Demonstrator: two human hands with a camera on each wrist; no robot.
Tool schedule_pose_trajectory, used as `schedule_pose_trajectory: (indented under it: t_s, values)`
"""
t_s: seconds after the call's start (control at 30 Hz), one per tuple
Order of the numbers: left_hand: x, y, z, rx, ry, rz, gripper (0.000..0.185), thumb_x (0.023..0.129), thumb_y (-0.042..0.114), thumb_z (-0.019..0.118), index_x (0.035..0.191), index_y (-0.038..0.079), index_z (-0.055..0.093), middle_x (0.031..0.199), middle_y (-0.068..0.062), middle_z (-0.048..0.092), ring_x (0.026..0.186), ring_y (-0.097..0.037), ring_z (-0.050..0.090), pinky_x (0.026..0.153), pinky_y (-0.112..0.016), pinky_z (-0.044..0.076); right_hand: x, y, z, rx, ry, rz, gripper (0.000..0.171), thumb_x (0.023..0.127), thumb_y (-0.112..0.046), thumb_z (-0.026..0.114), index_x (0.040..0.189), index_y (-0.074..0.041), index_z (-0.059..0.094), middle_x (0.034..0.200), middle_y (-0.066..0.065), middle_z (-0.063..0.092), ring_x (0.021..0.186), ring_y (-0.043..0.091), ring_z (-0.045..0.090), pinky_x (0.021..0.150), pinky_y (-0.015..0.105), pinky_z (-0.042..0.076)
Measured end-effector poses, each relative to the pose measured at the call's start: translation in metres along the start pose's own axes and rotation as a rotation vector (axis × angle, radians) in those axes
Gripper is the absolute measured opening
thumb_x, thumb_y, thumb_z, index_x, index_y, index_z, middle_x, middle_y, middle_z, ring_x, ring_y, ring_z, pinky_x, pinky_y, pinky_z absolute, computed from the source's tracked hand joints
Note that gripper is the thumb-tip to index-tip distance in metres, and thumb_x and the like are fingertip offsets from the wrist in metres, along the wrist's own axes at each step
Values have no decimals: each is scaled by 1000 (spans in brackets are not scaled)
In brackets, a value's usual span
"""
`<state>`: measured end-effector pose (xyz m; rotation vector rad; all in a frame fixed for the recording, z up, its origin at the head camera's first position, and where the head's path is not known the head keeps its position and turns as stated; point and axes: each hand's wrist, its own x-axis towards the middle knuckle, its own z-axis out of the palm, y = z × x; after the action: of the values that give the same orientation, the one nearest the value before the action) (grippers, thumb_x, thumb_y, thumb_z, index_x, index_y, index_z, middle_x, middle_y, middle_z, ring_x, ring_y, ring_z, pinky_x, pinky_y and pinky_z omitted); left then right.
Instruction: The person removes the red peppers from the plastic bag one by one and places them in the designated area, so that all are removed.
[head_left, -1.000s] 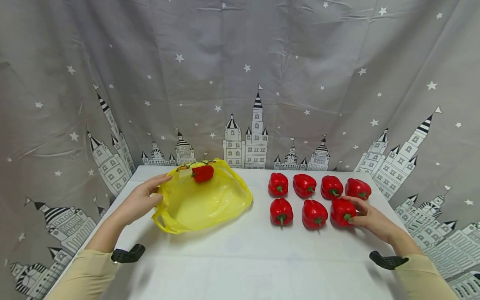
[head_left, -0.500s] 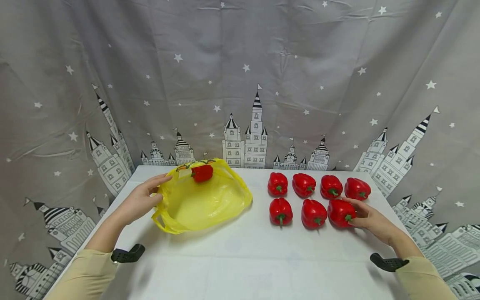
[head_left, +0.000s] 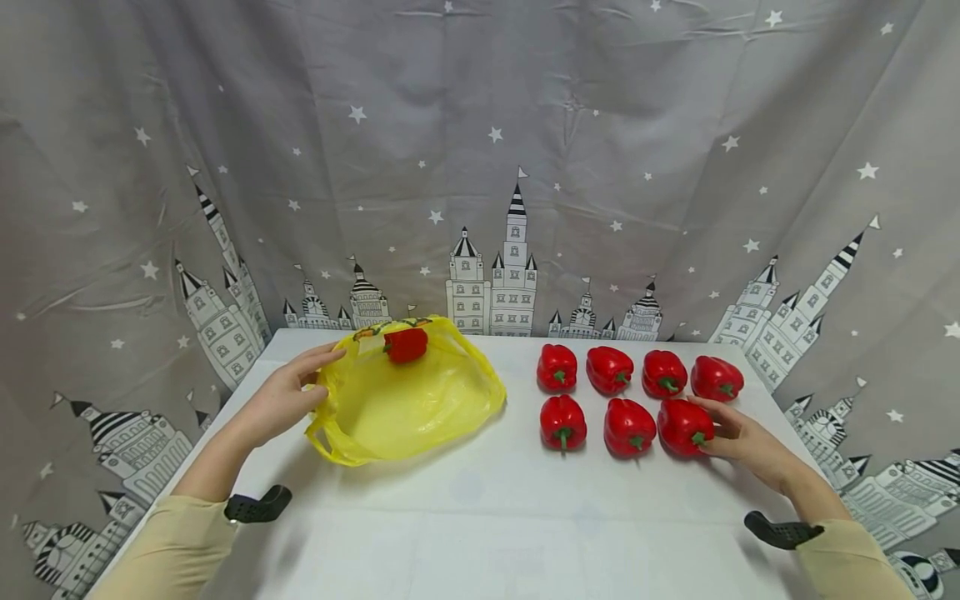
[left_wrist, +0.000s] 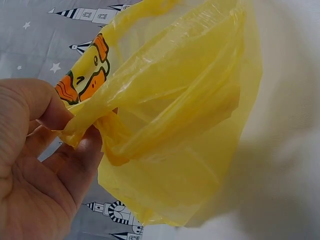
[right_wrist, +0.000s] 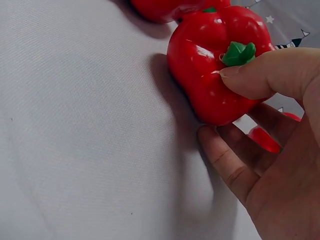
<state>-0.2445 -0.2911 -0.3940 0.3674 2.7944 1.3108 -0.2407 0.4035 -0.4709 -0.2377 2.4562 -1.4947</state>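
My left hand [head_left: 279, 404] pinches the rim of a yellow plastic bag [head_left: 420, 408] between thumb and fingers, and the bag's mouth stands wide, facing me. A red bell pepper [head_left: 406, 346] lies inside at the far side. In the left wrist view the pinched plastic [left_wrist: 82, 125] bunches between thumb and fingertips, beside a printed cartoon face. At the right, my right hand [head_left: 753, 450] grips the nearest right bell pepper [head_left: 681, 427]. The right wrist view has the thumb [right_wrist: 250, 82] pressed next to its green stem, with the other fingers around the pepper's side and underneath.
Several more red bell peppers stand in two rows at the right: a back row including one pepper [head_left: 609, 370], and a front row with another pepper [head_left: 629, 428] close beside the gripped one. The white table [head_left: 480, 533] ends at a grey castle-print curtain [head_left: 480, 183].
The gripped pepper has shifted slightly left and turned a little under my right hand. My left hand and the bag have stayed in place.
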Motion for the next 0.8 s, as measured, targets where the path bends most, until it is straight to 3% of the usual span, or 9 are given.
schedule_pose_trajectory:
  t_s: [0.3,0.5,0.63,0.8]
  values:
    - [1,-1,1,2,0,-9,67,92,-1,53,157,7,40,168,-10,24,140,-48,39,107,-58,42,-7,-4,-7,-21,-7,-2,83,92,-19,72,161,-5,27,155,33,34,138,57,32,96,61,50]
    - [2,-2,-1,2,-5,3,68,91,0,55,157,5,40,168,-11,23,136,-45,43,100,-49,49,-13,-12,-14,-51,31,-45,74,94,-18,68,158,-2,33,156,30,37,135,52,42,94,54,54]
    - [4,-1,-3,15,-5,10,69,91,1,57,157,5,39,168,-12,24,129,-41,48,92,-40,54,-15,-25,-18,-132,106,-80,64,99,-20,65,155,-2,39,152,28,43,129,32,54,93,47,55]
    - [8,3,-6,22,1,15,69,92,2,55,159,8,37,168,-13,23,132,-43,45,96,-47,51,-11,-53,-15,-163,186,-121,59,102,-23,62,154,-4,41,148,25,48,117,4,57,88,28,55]
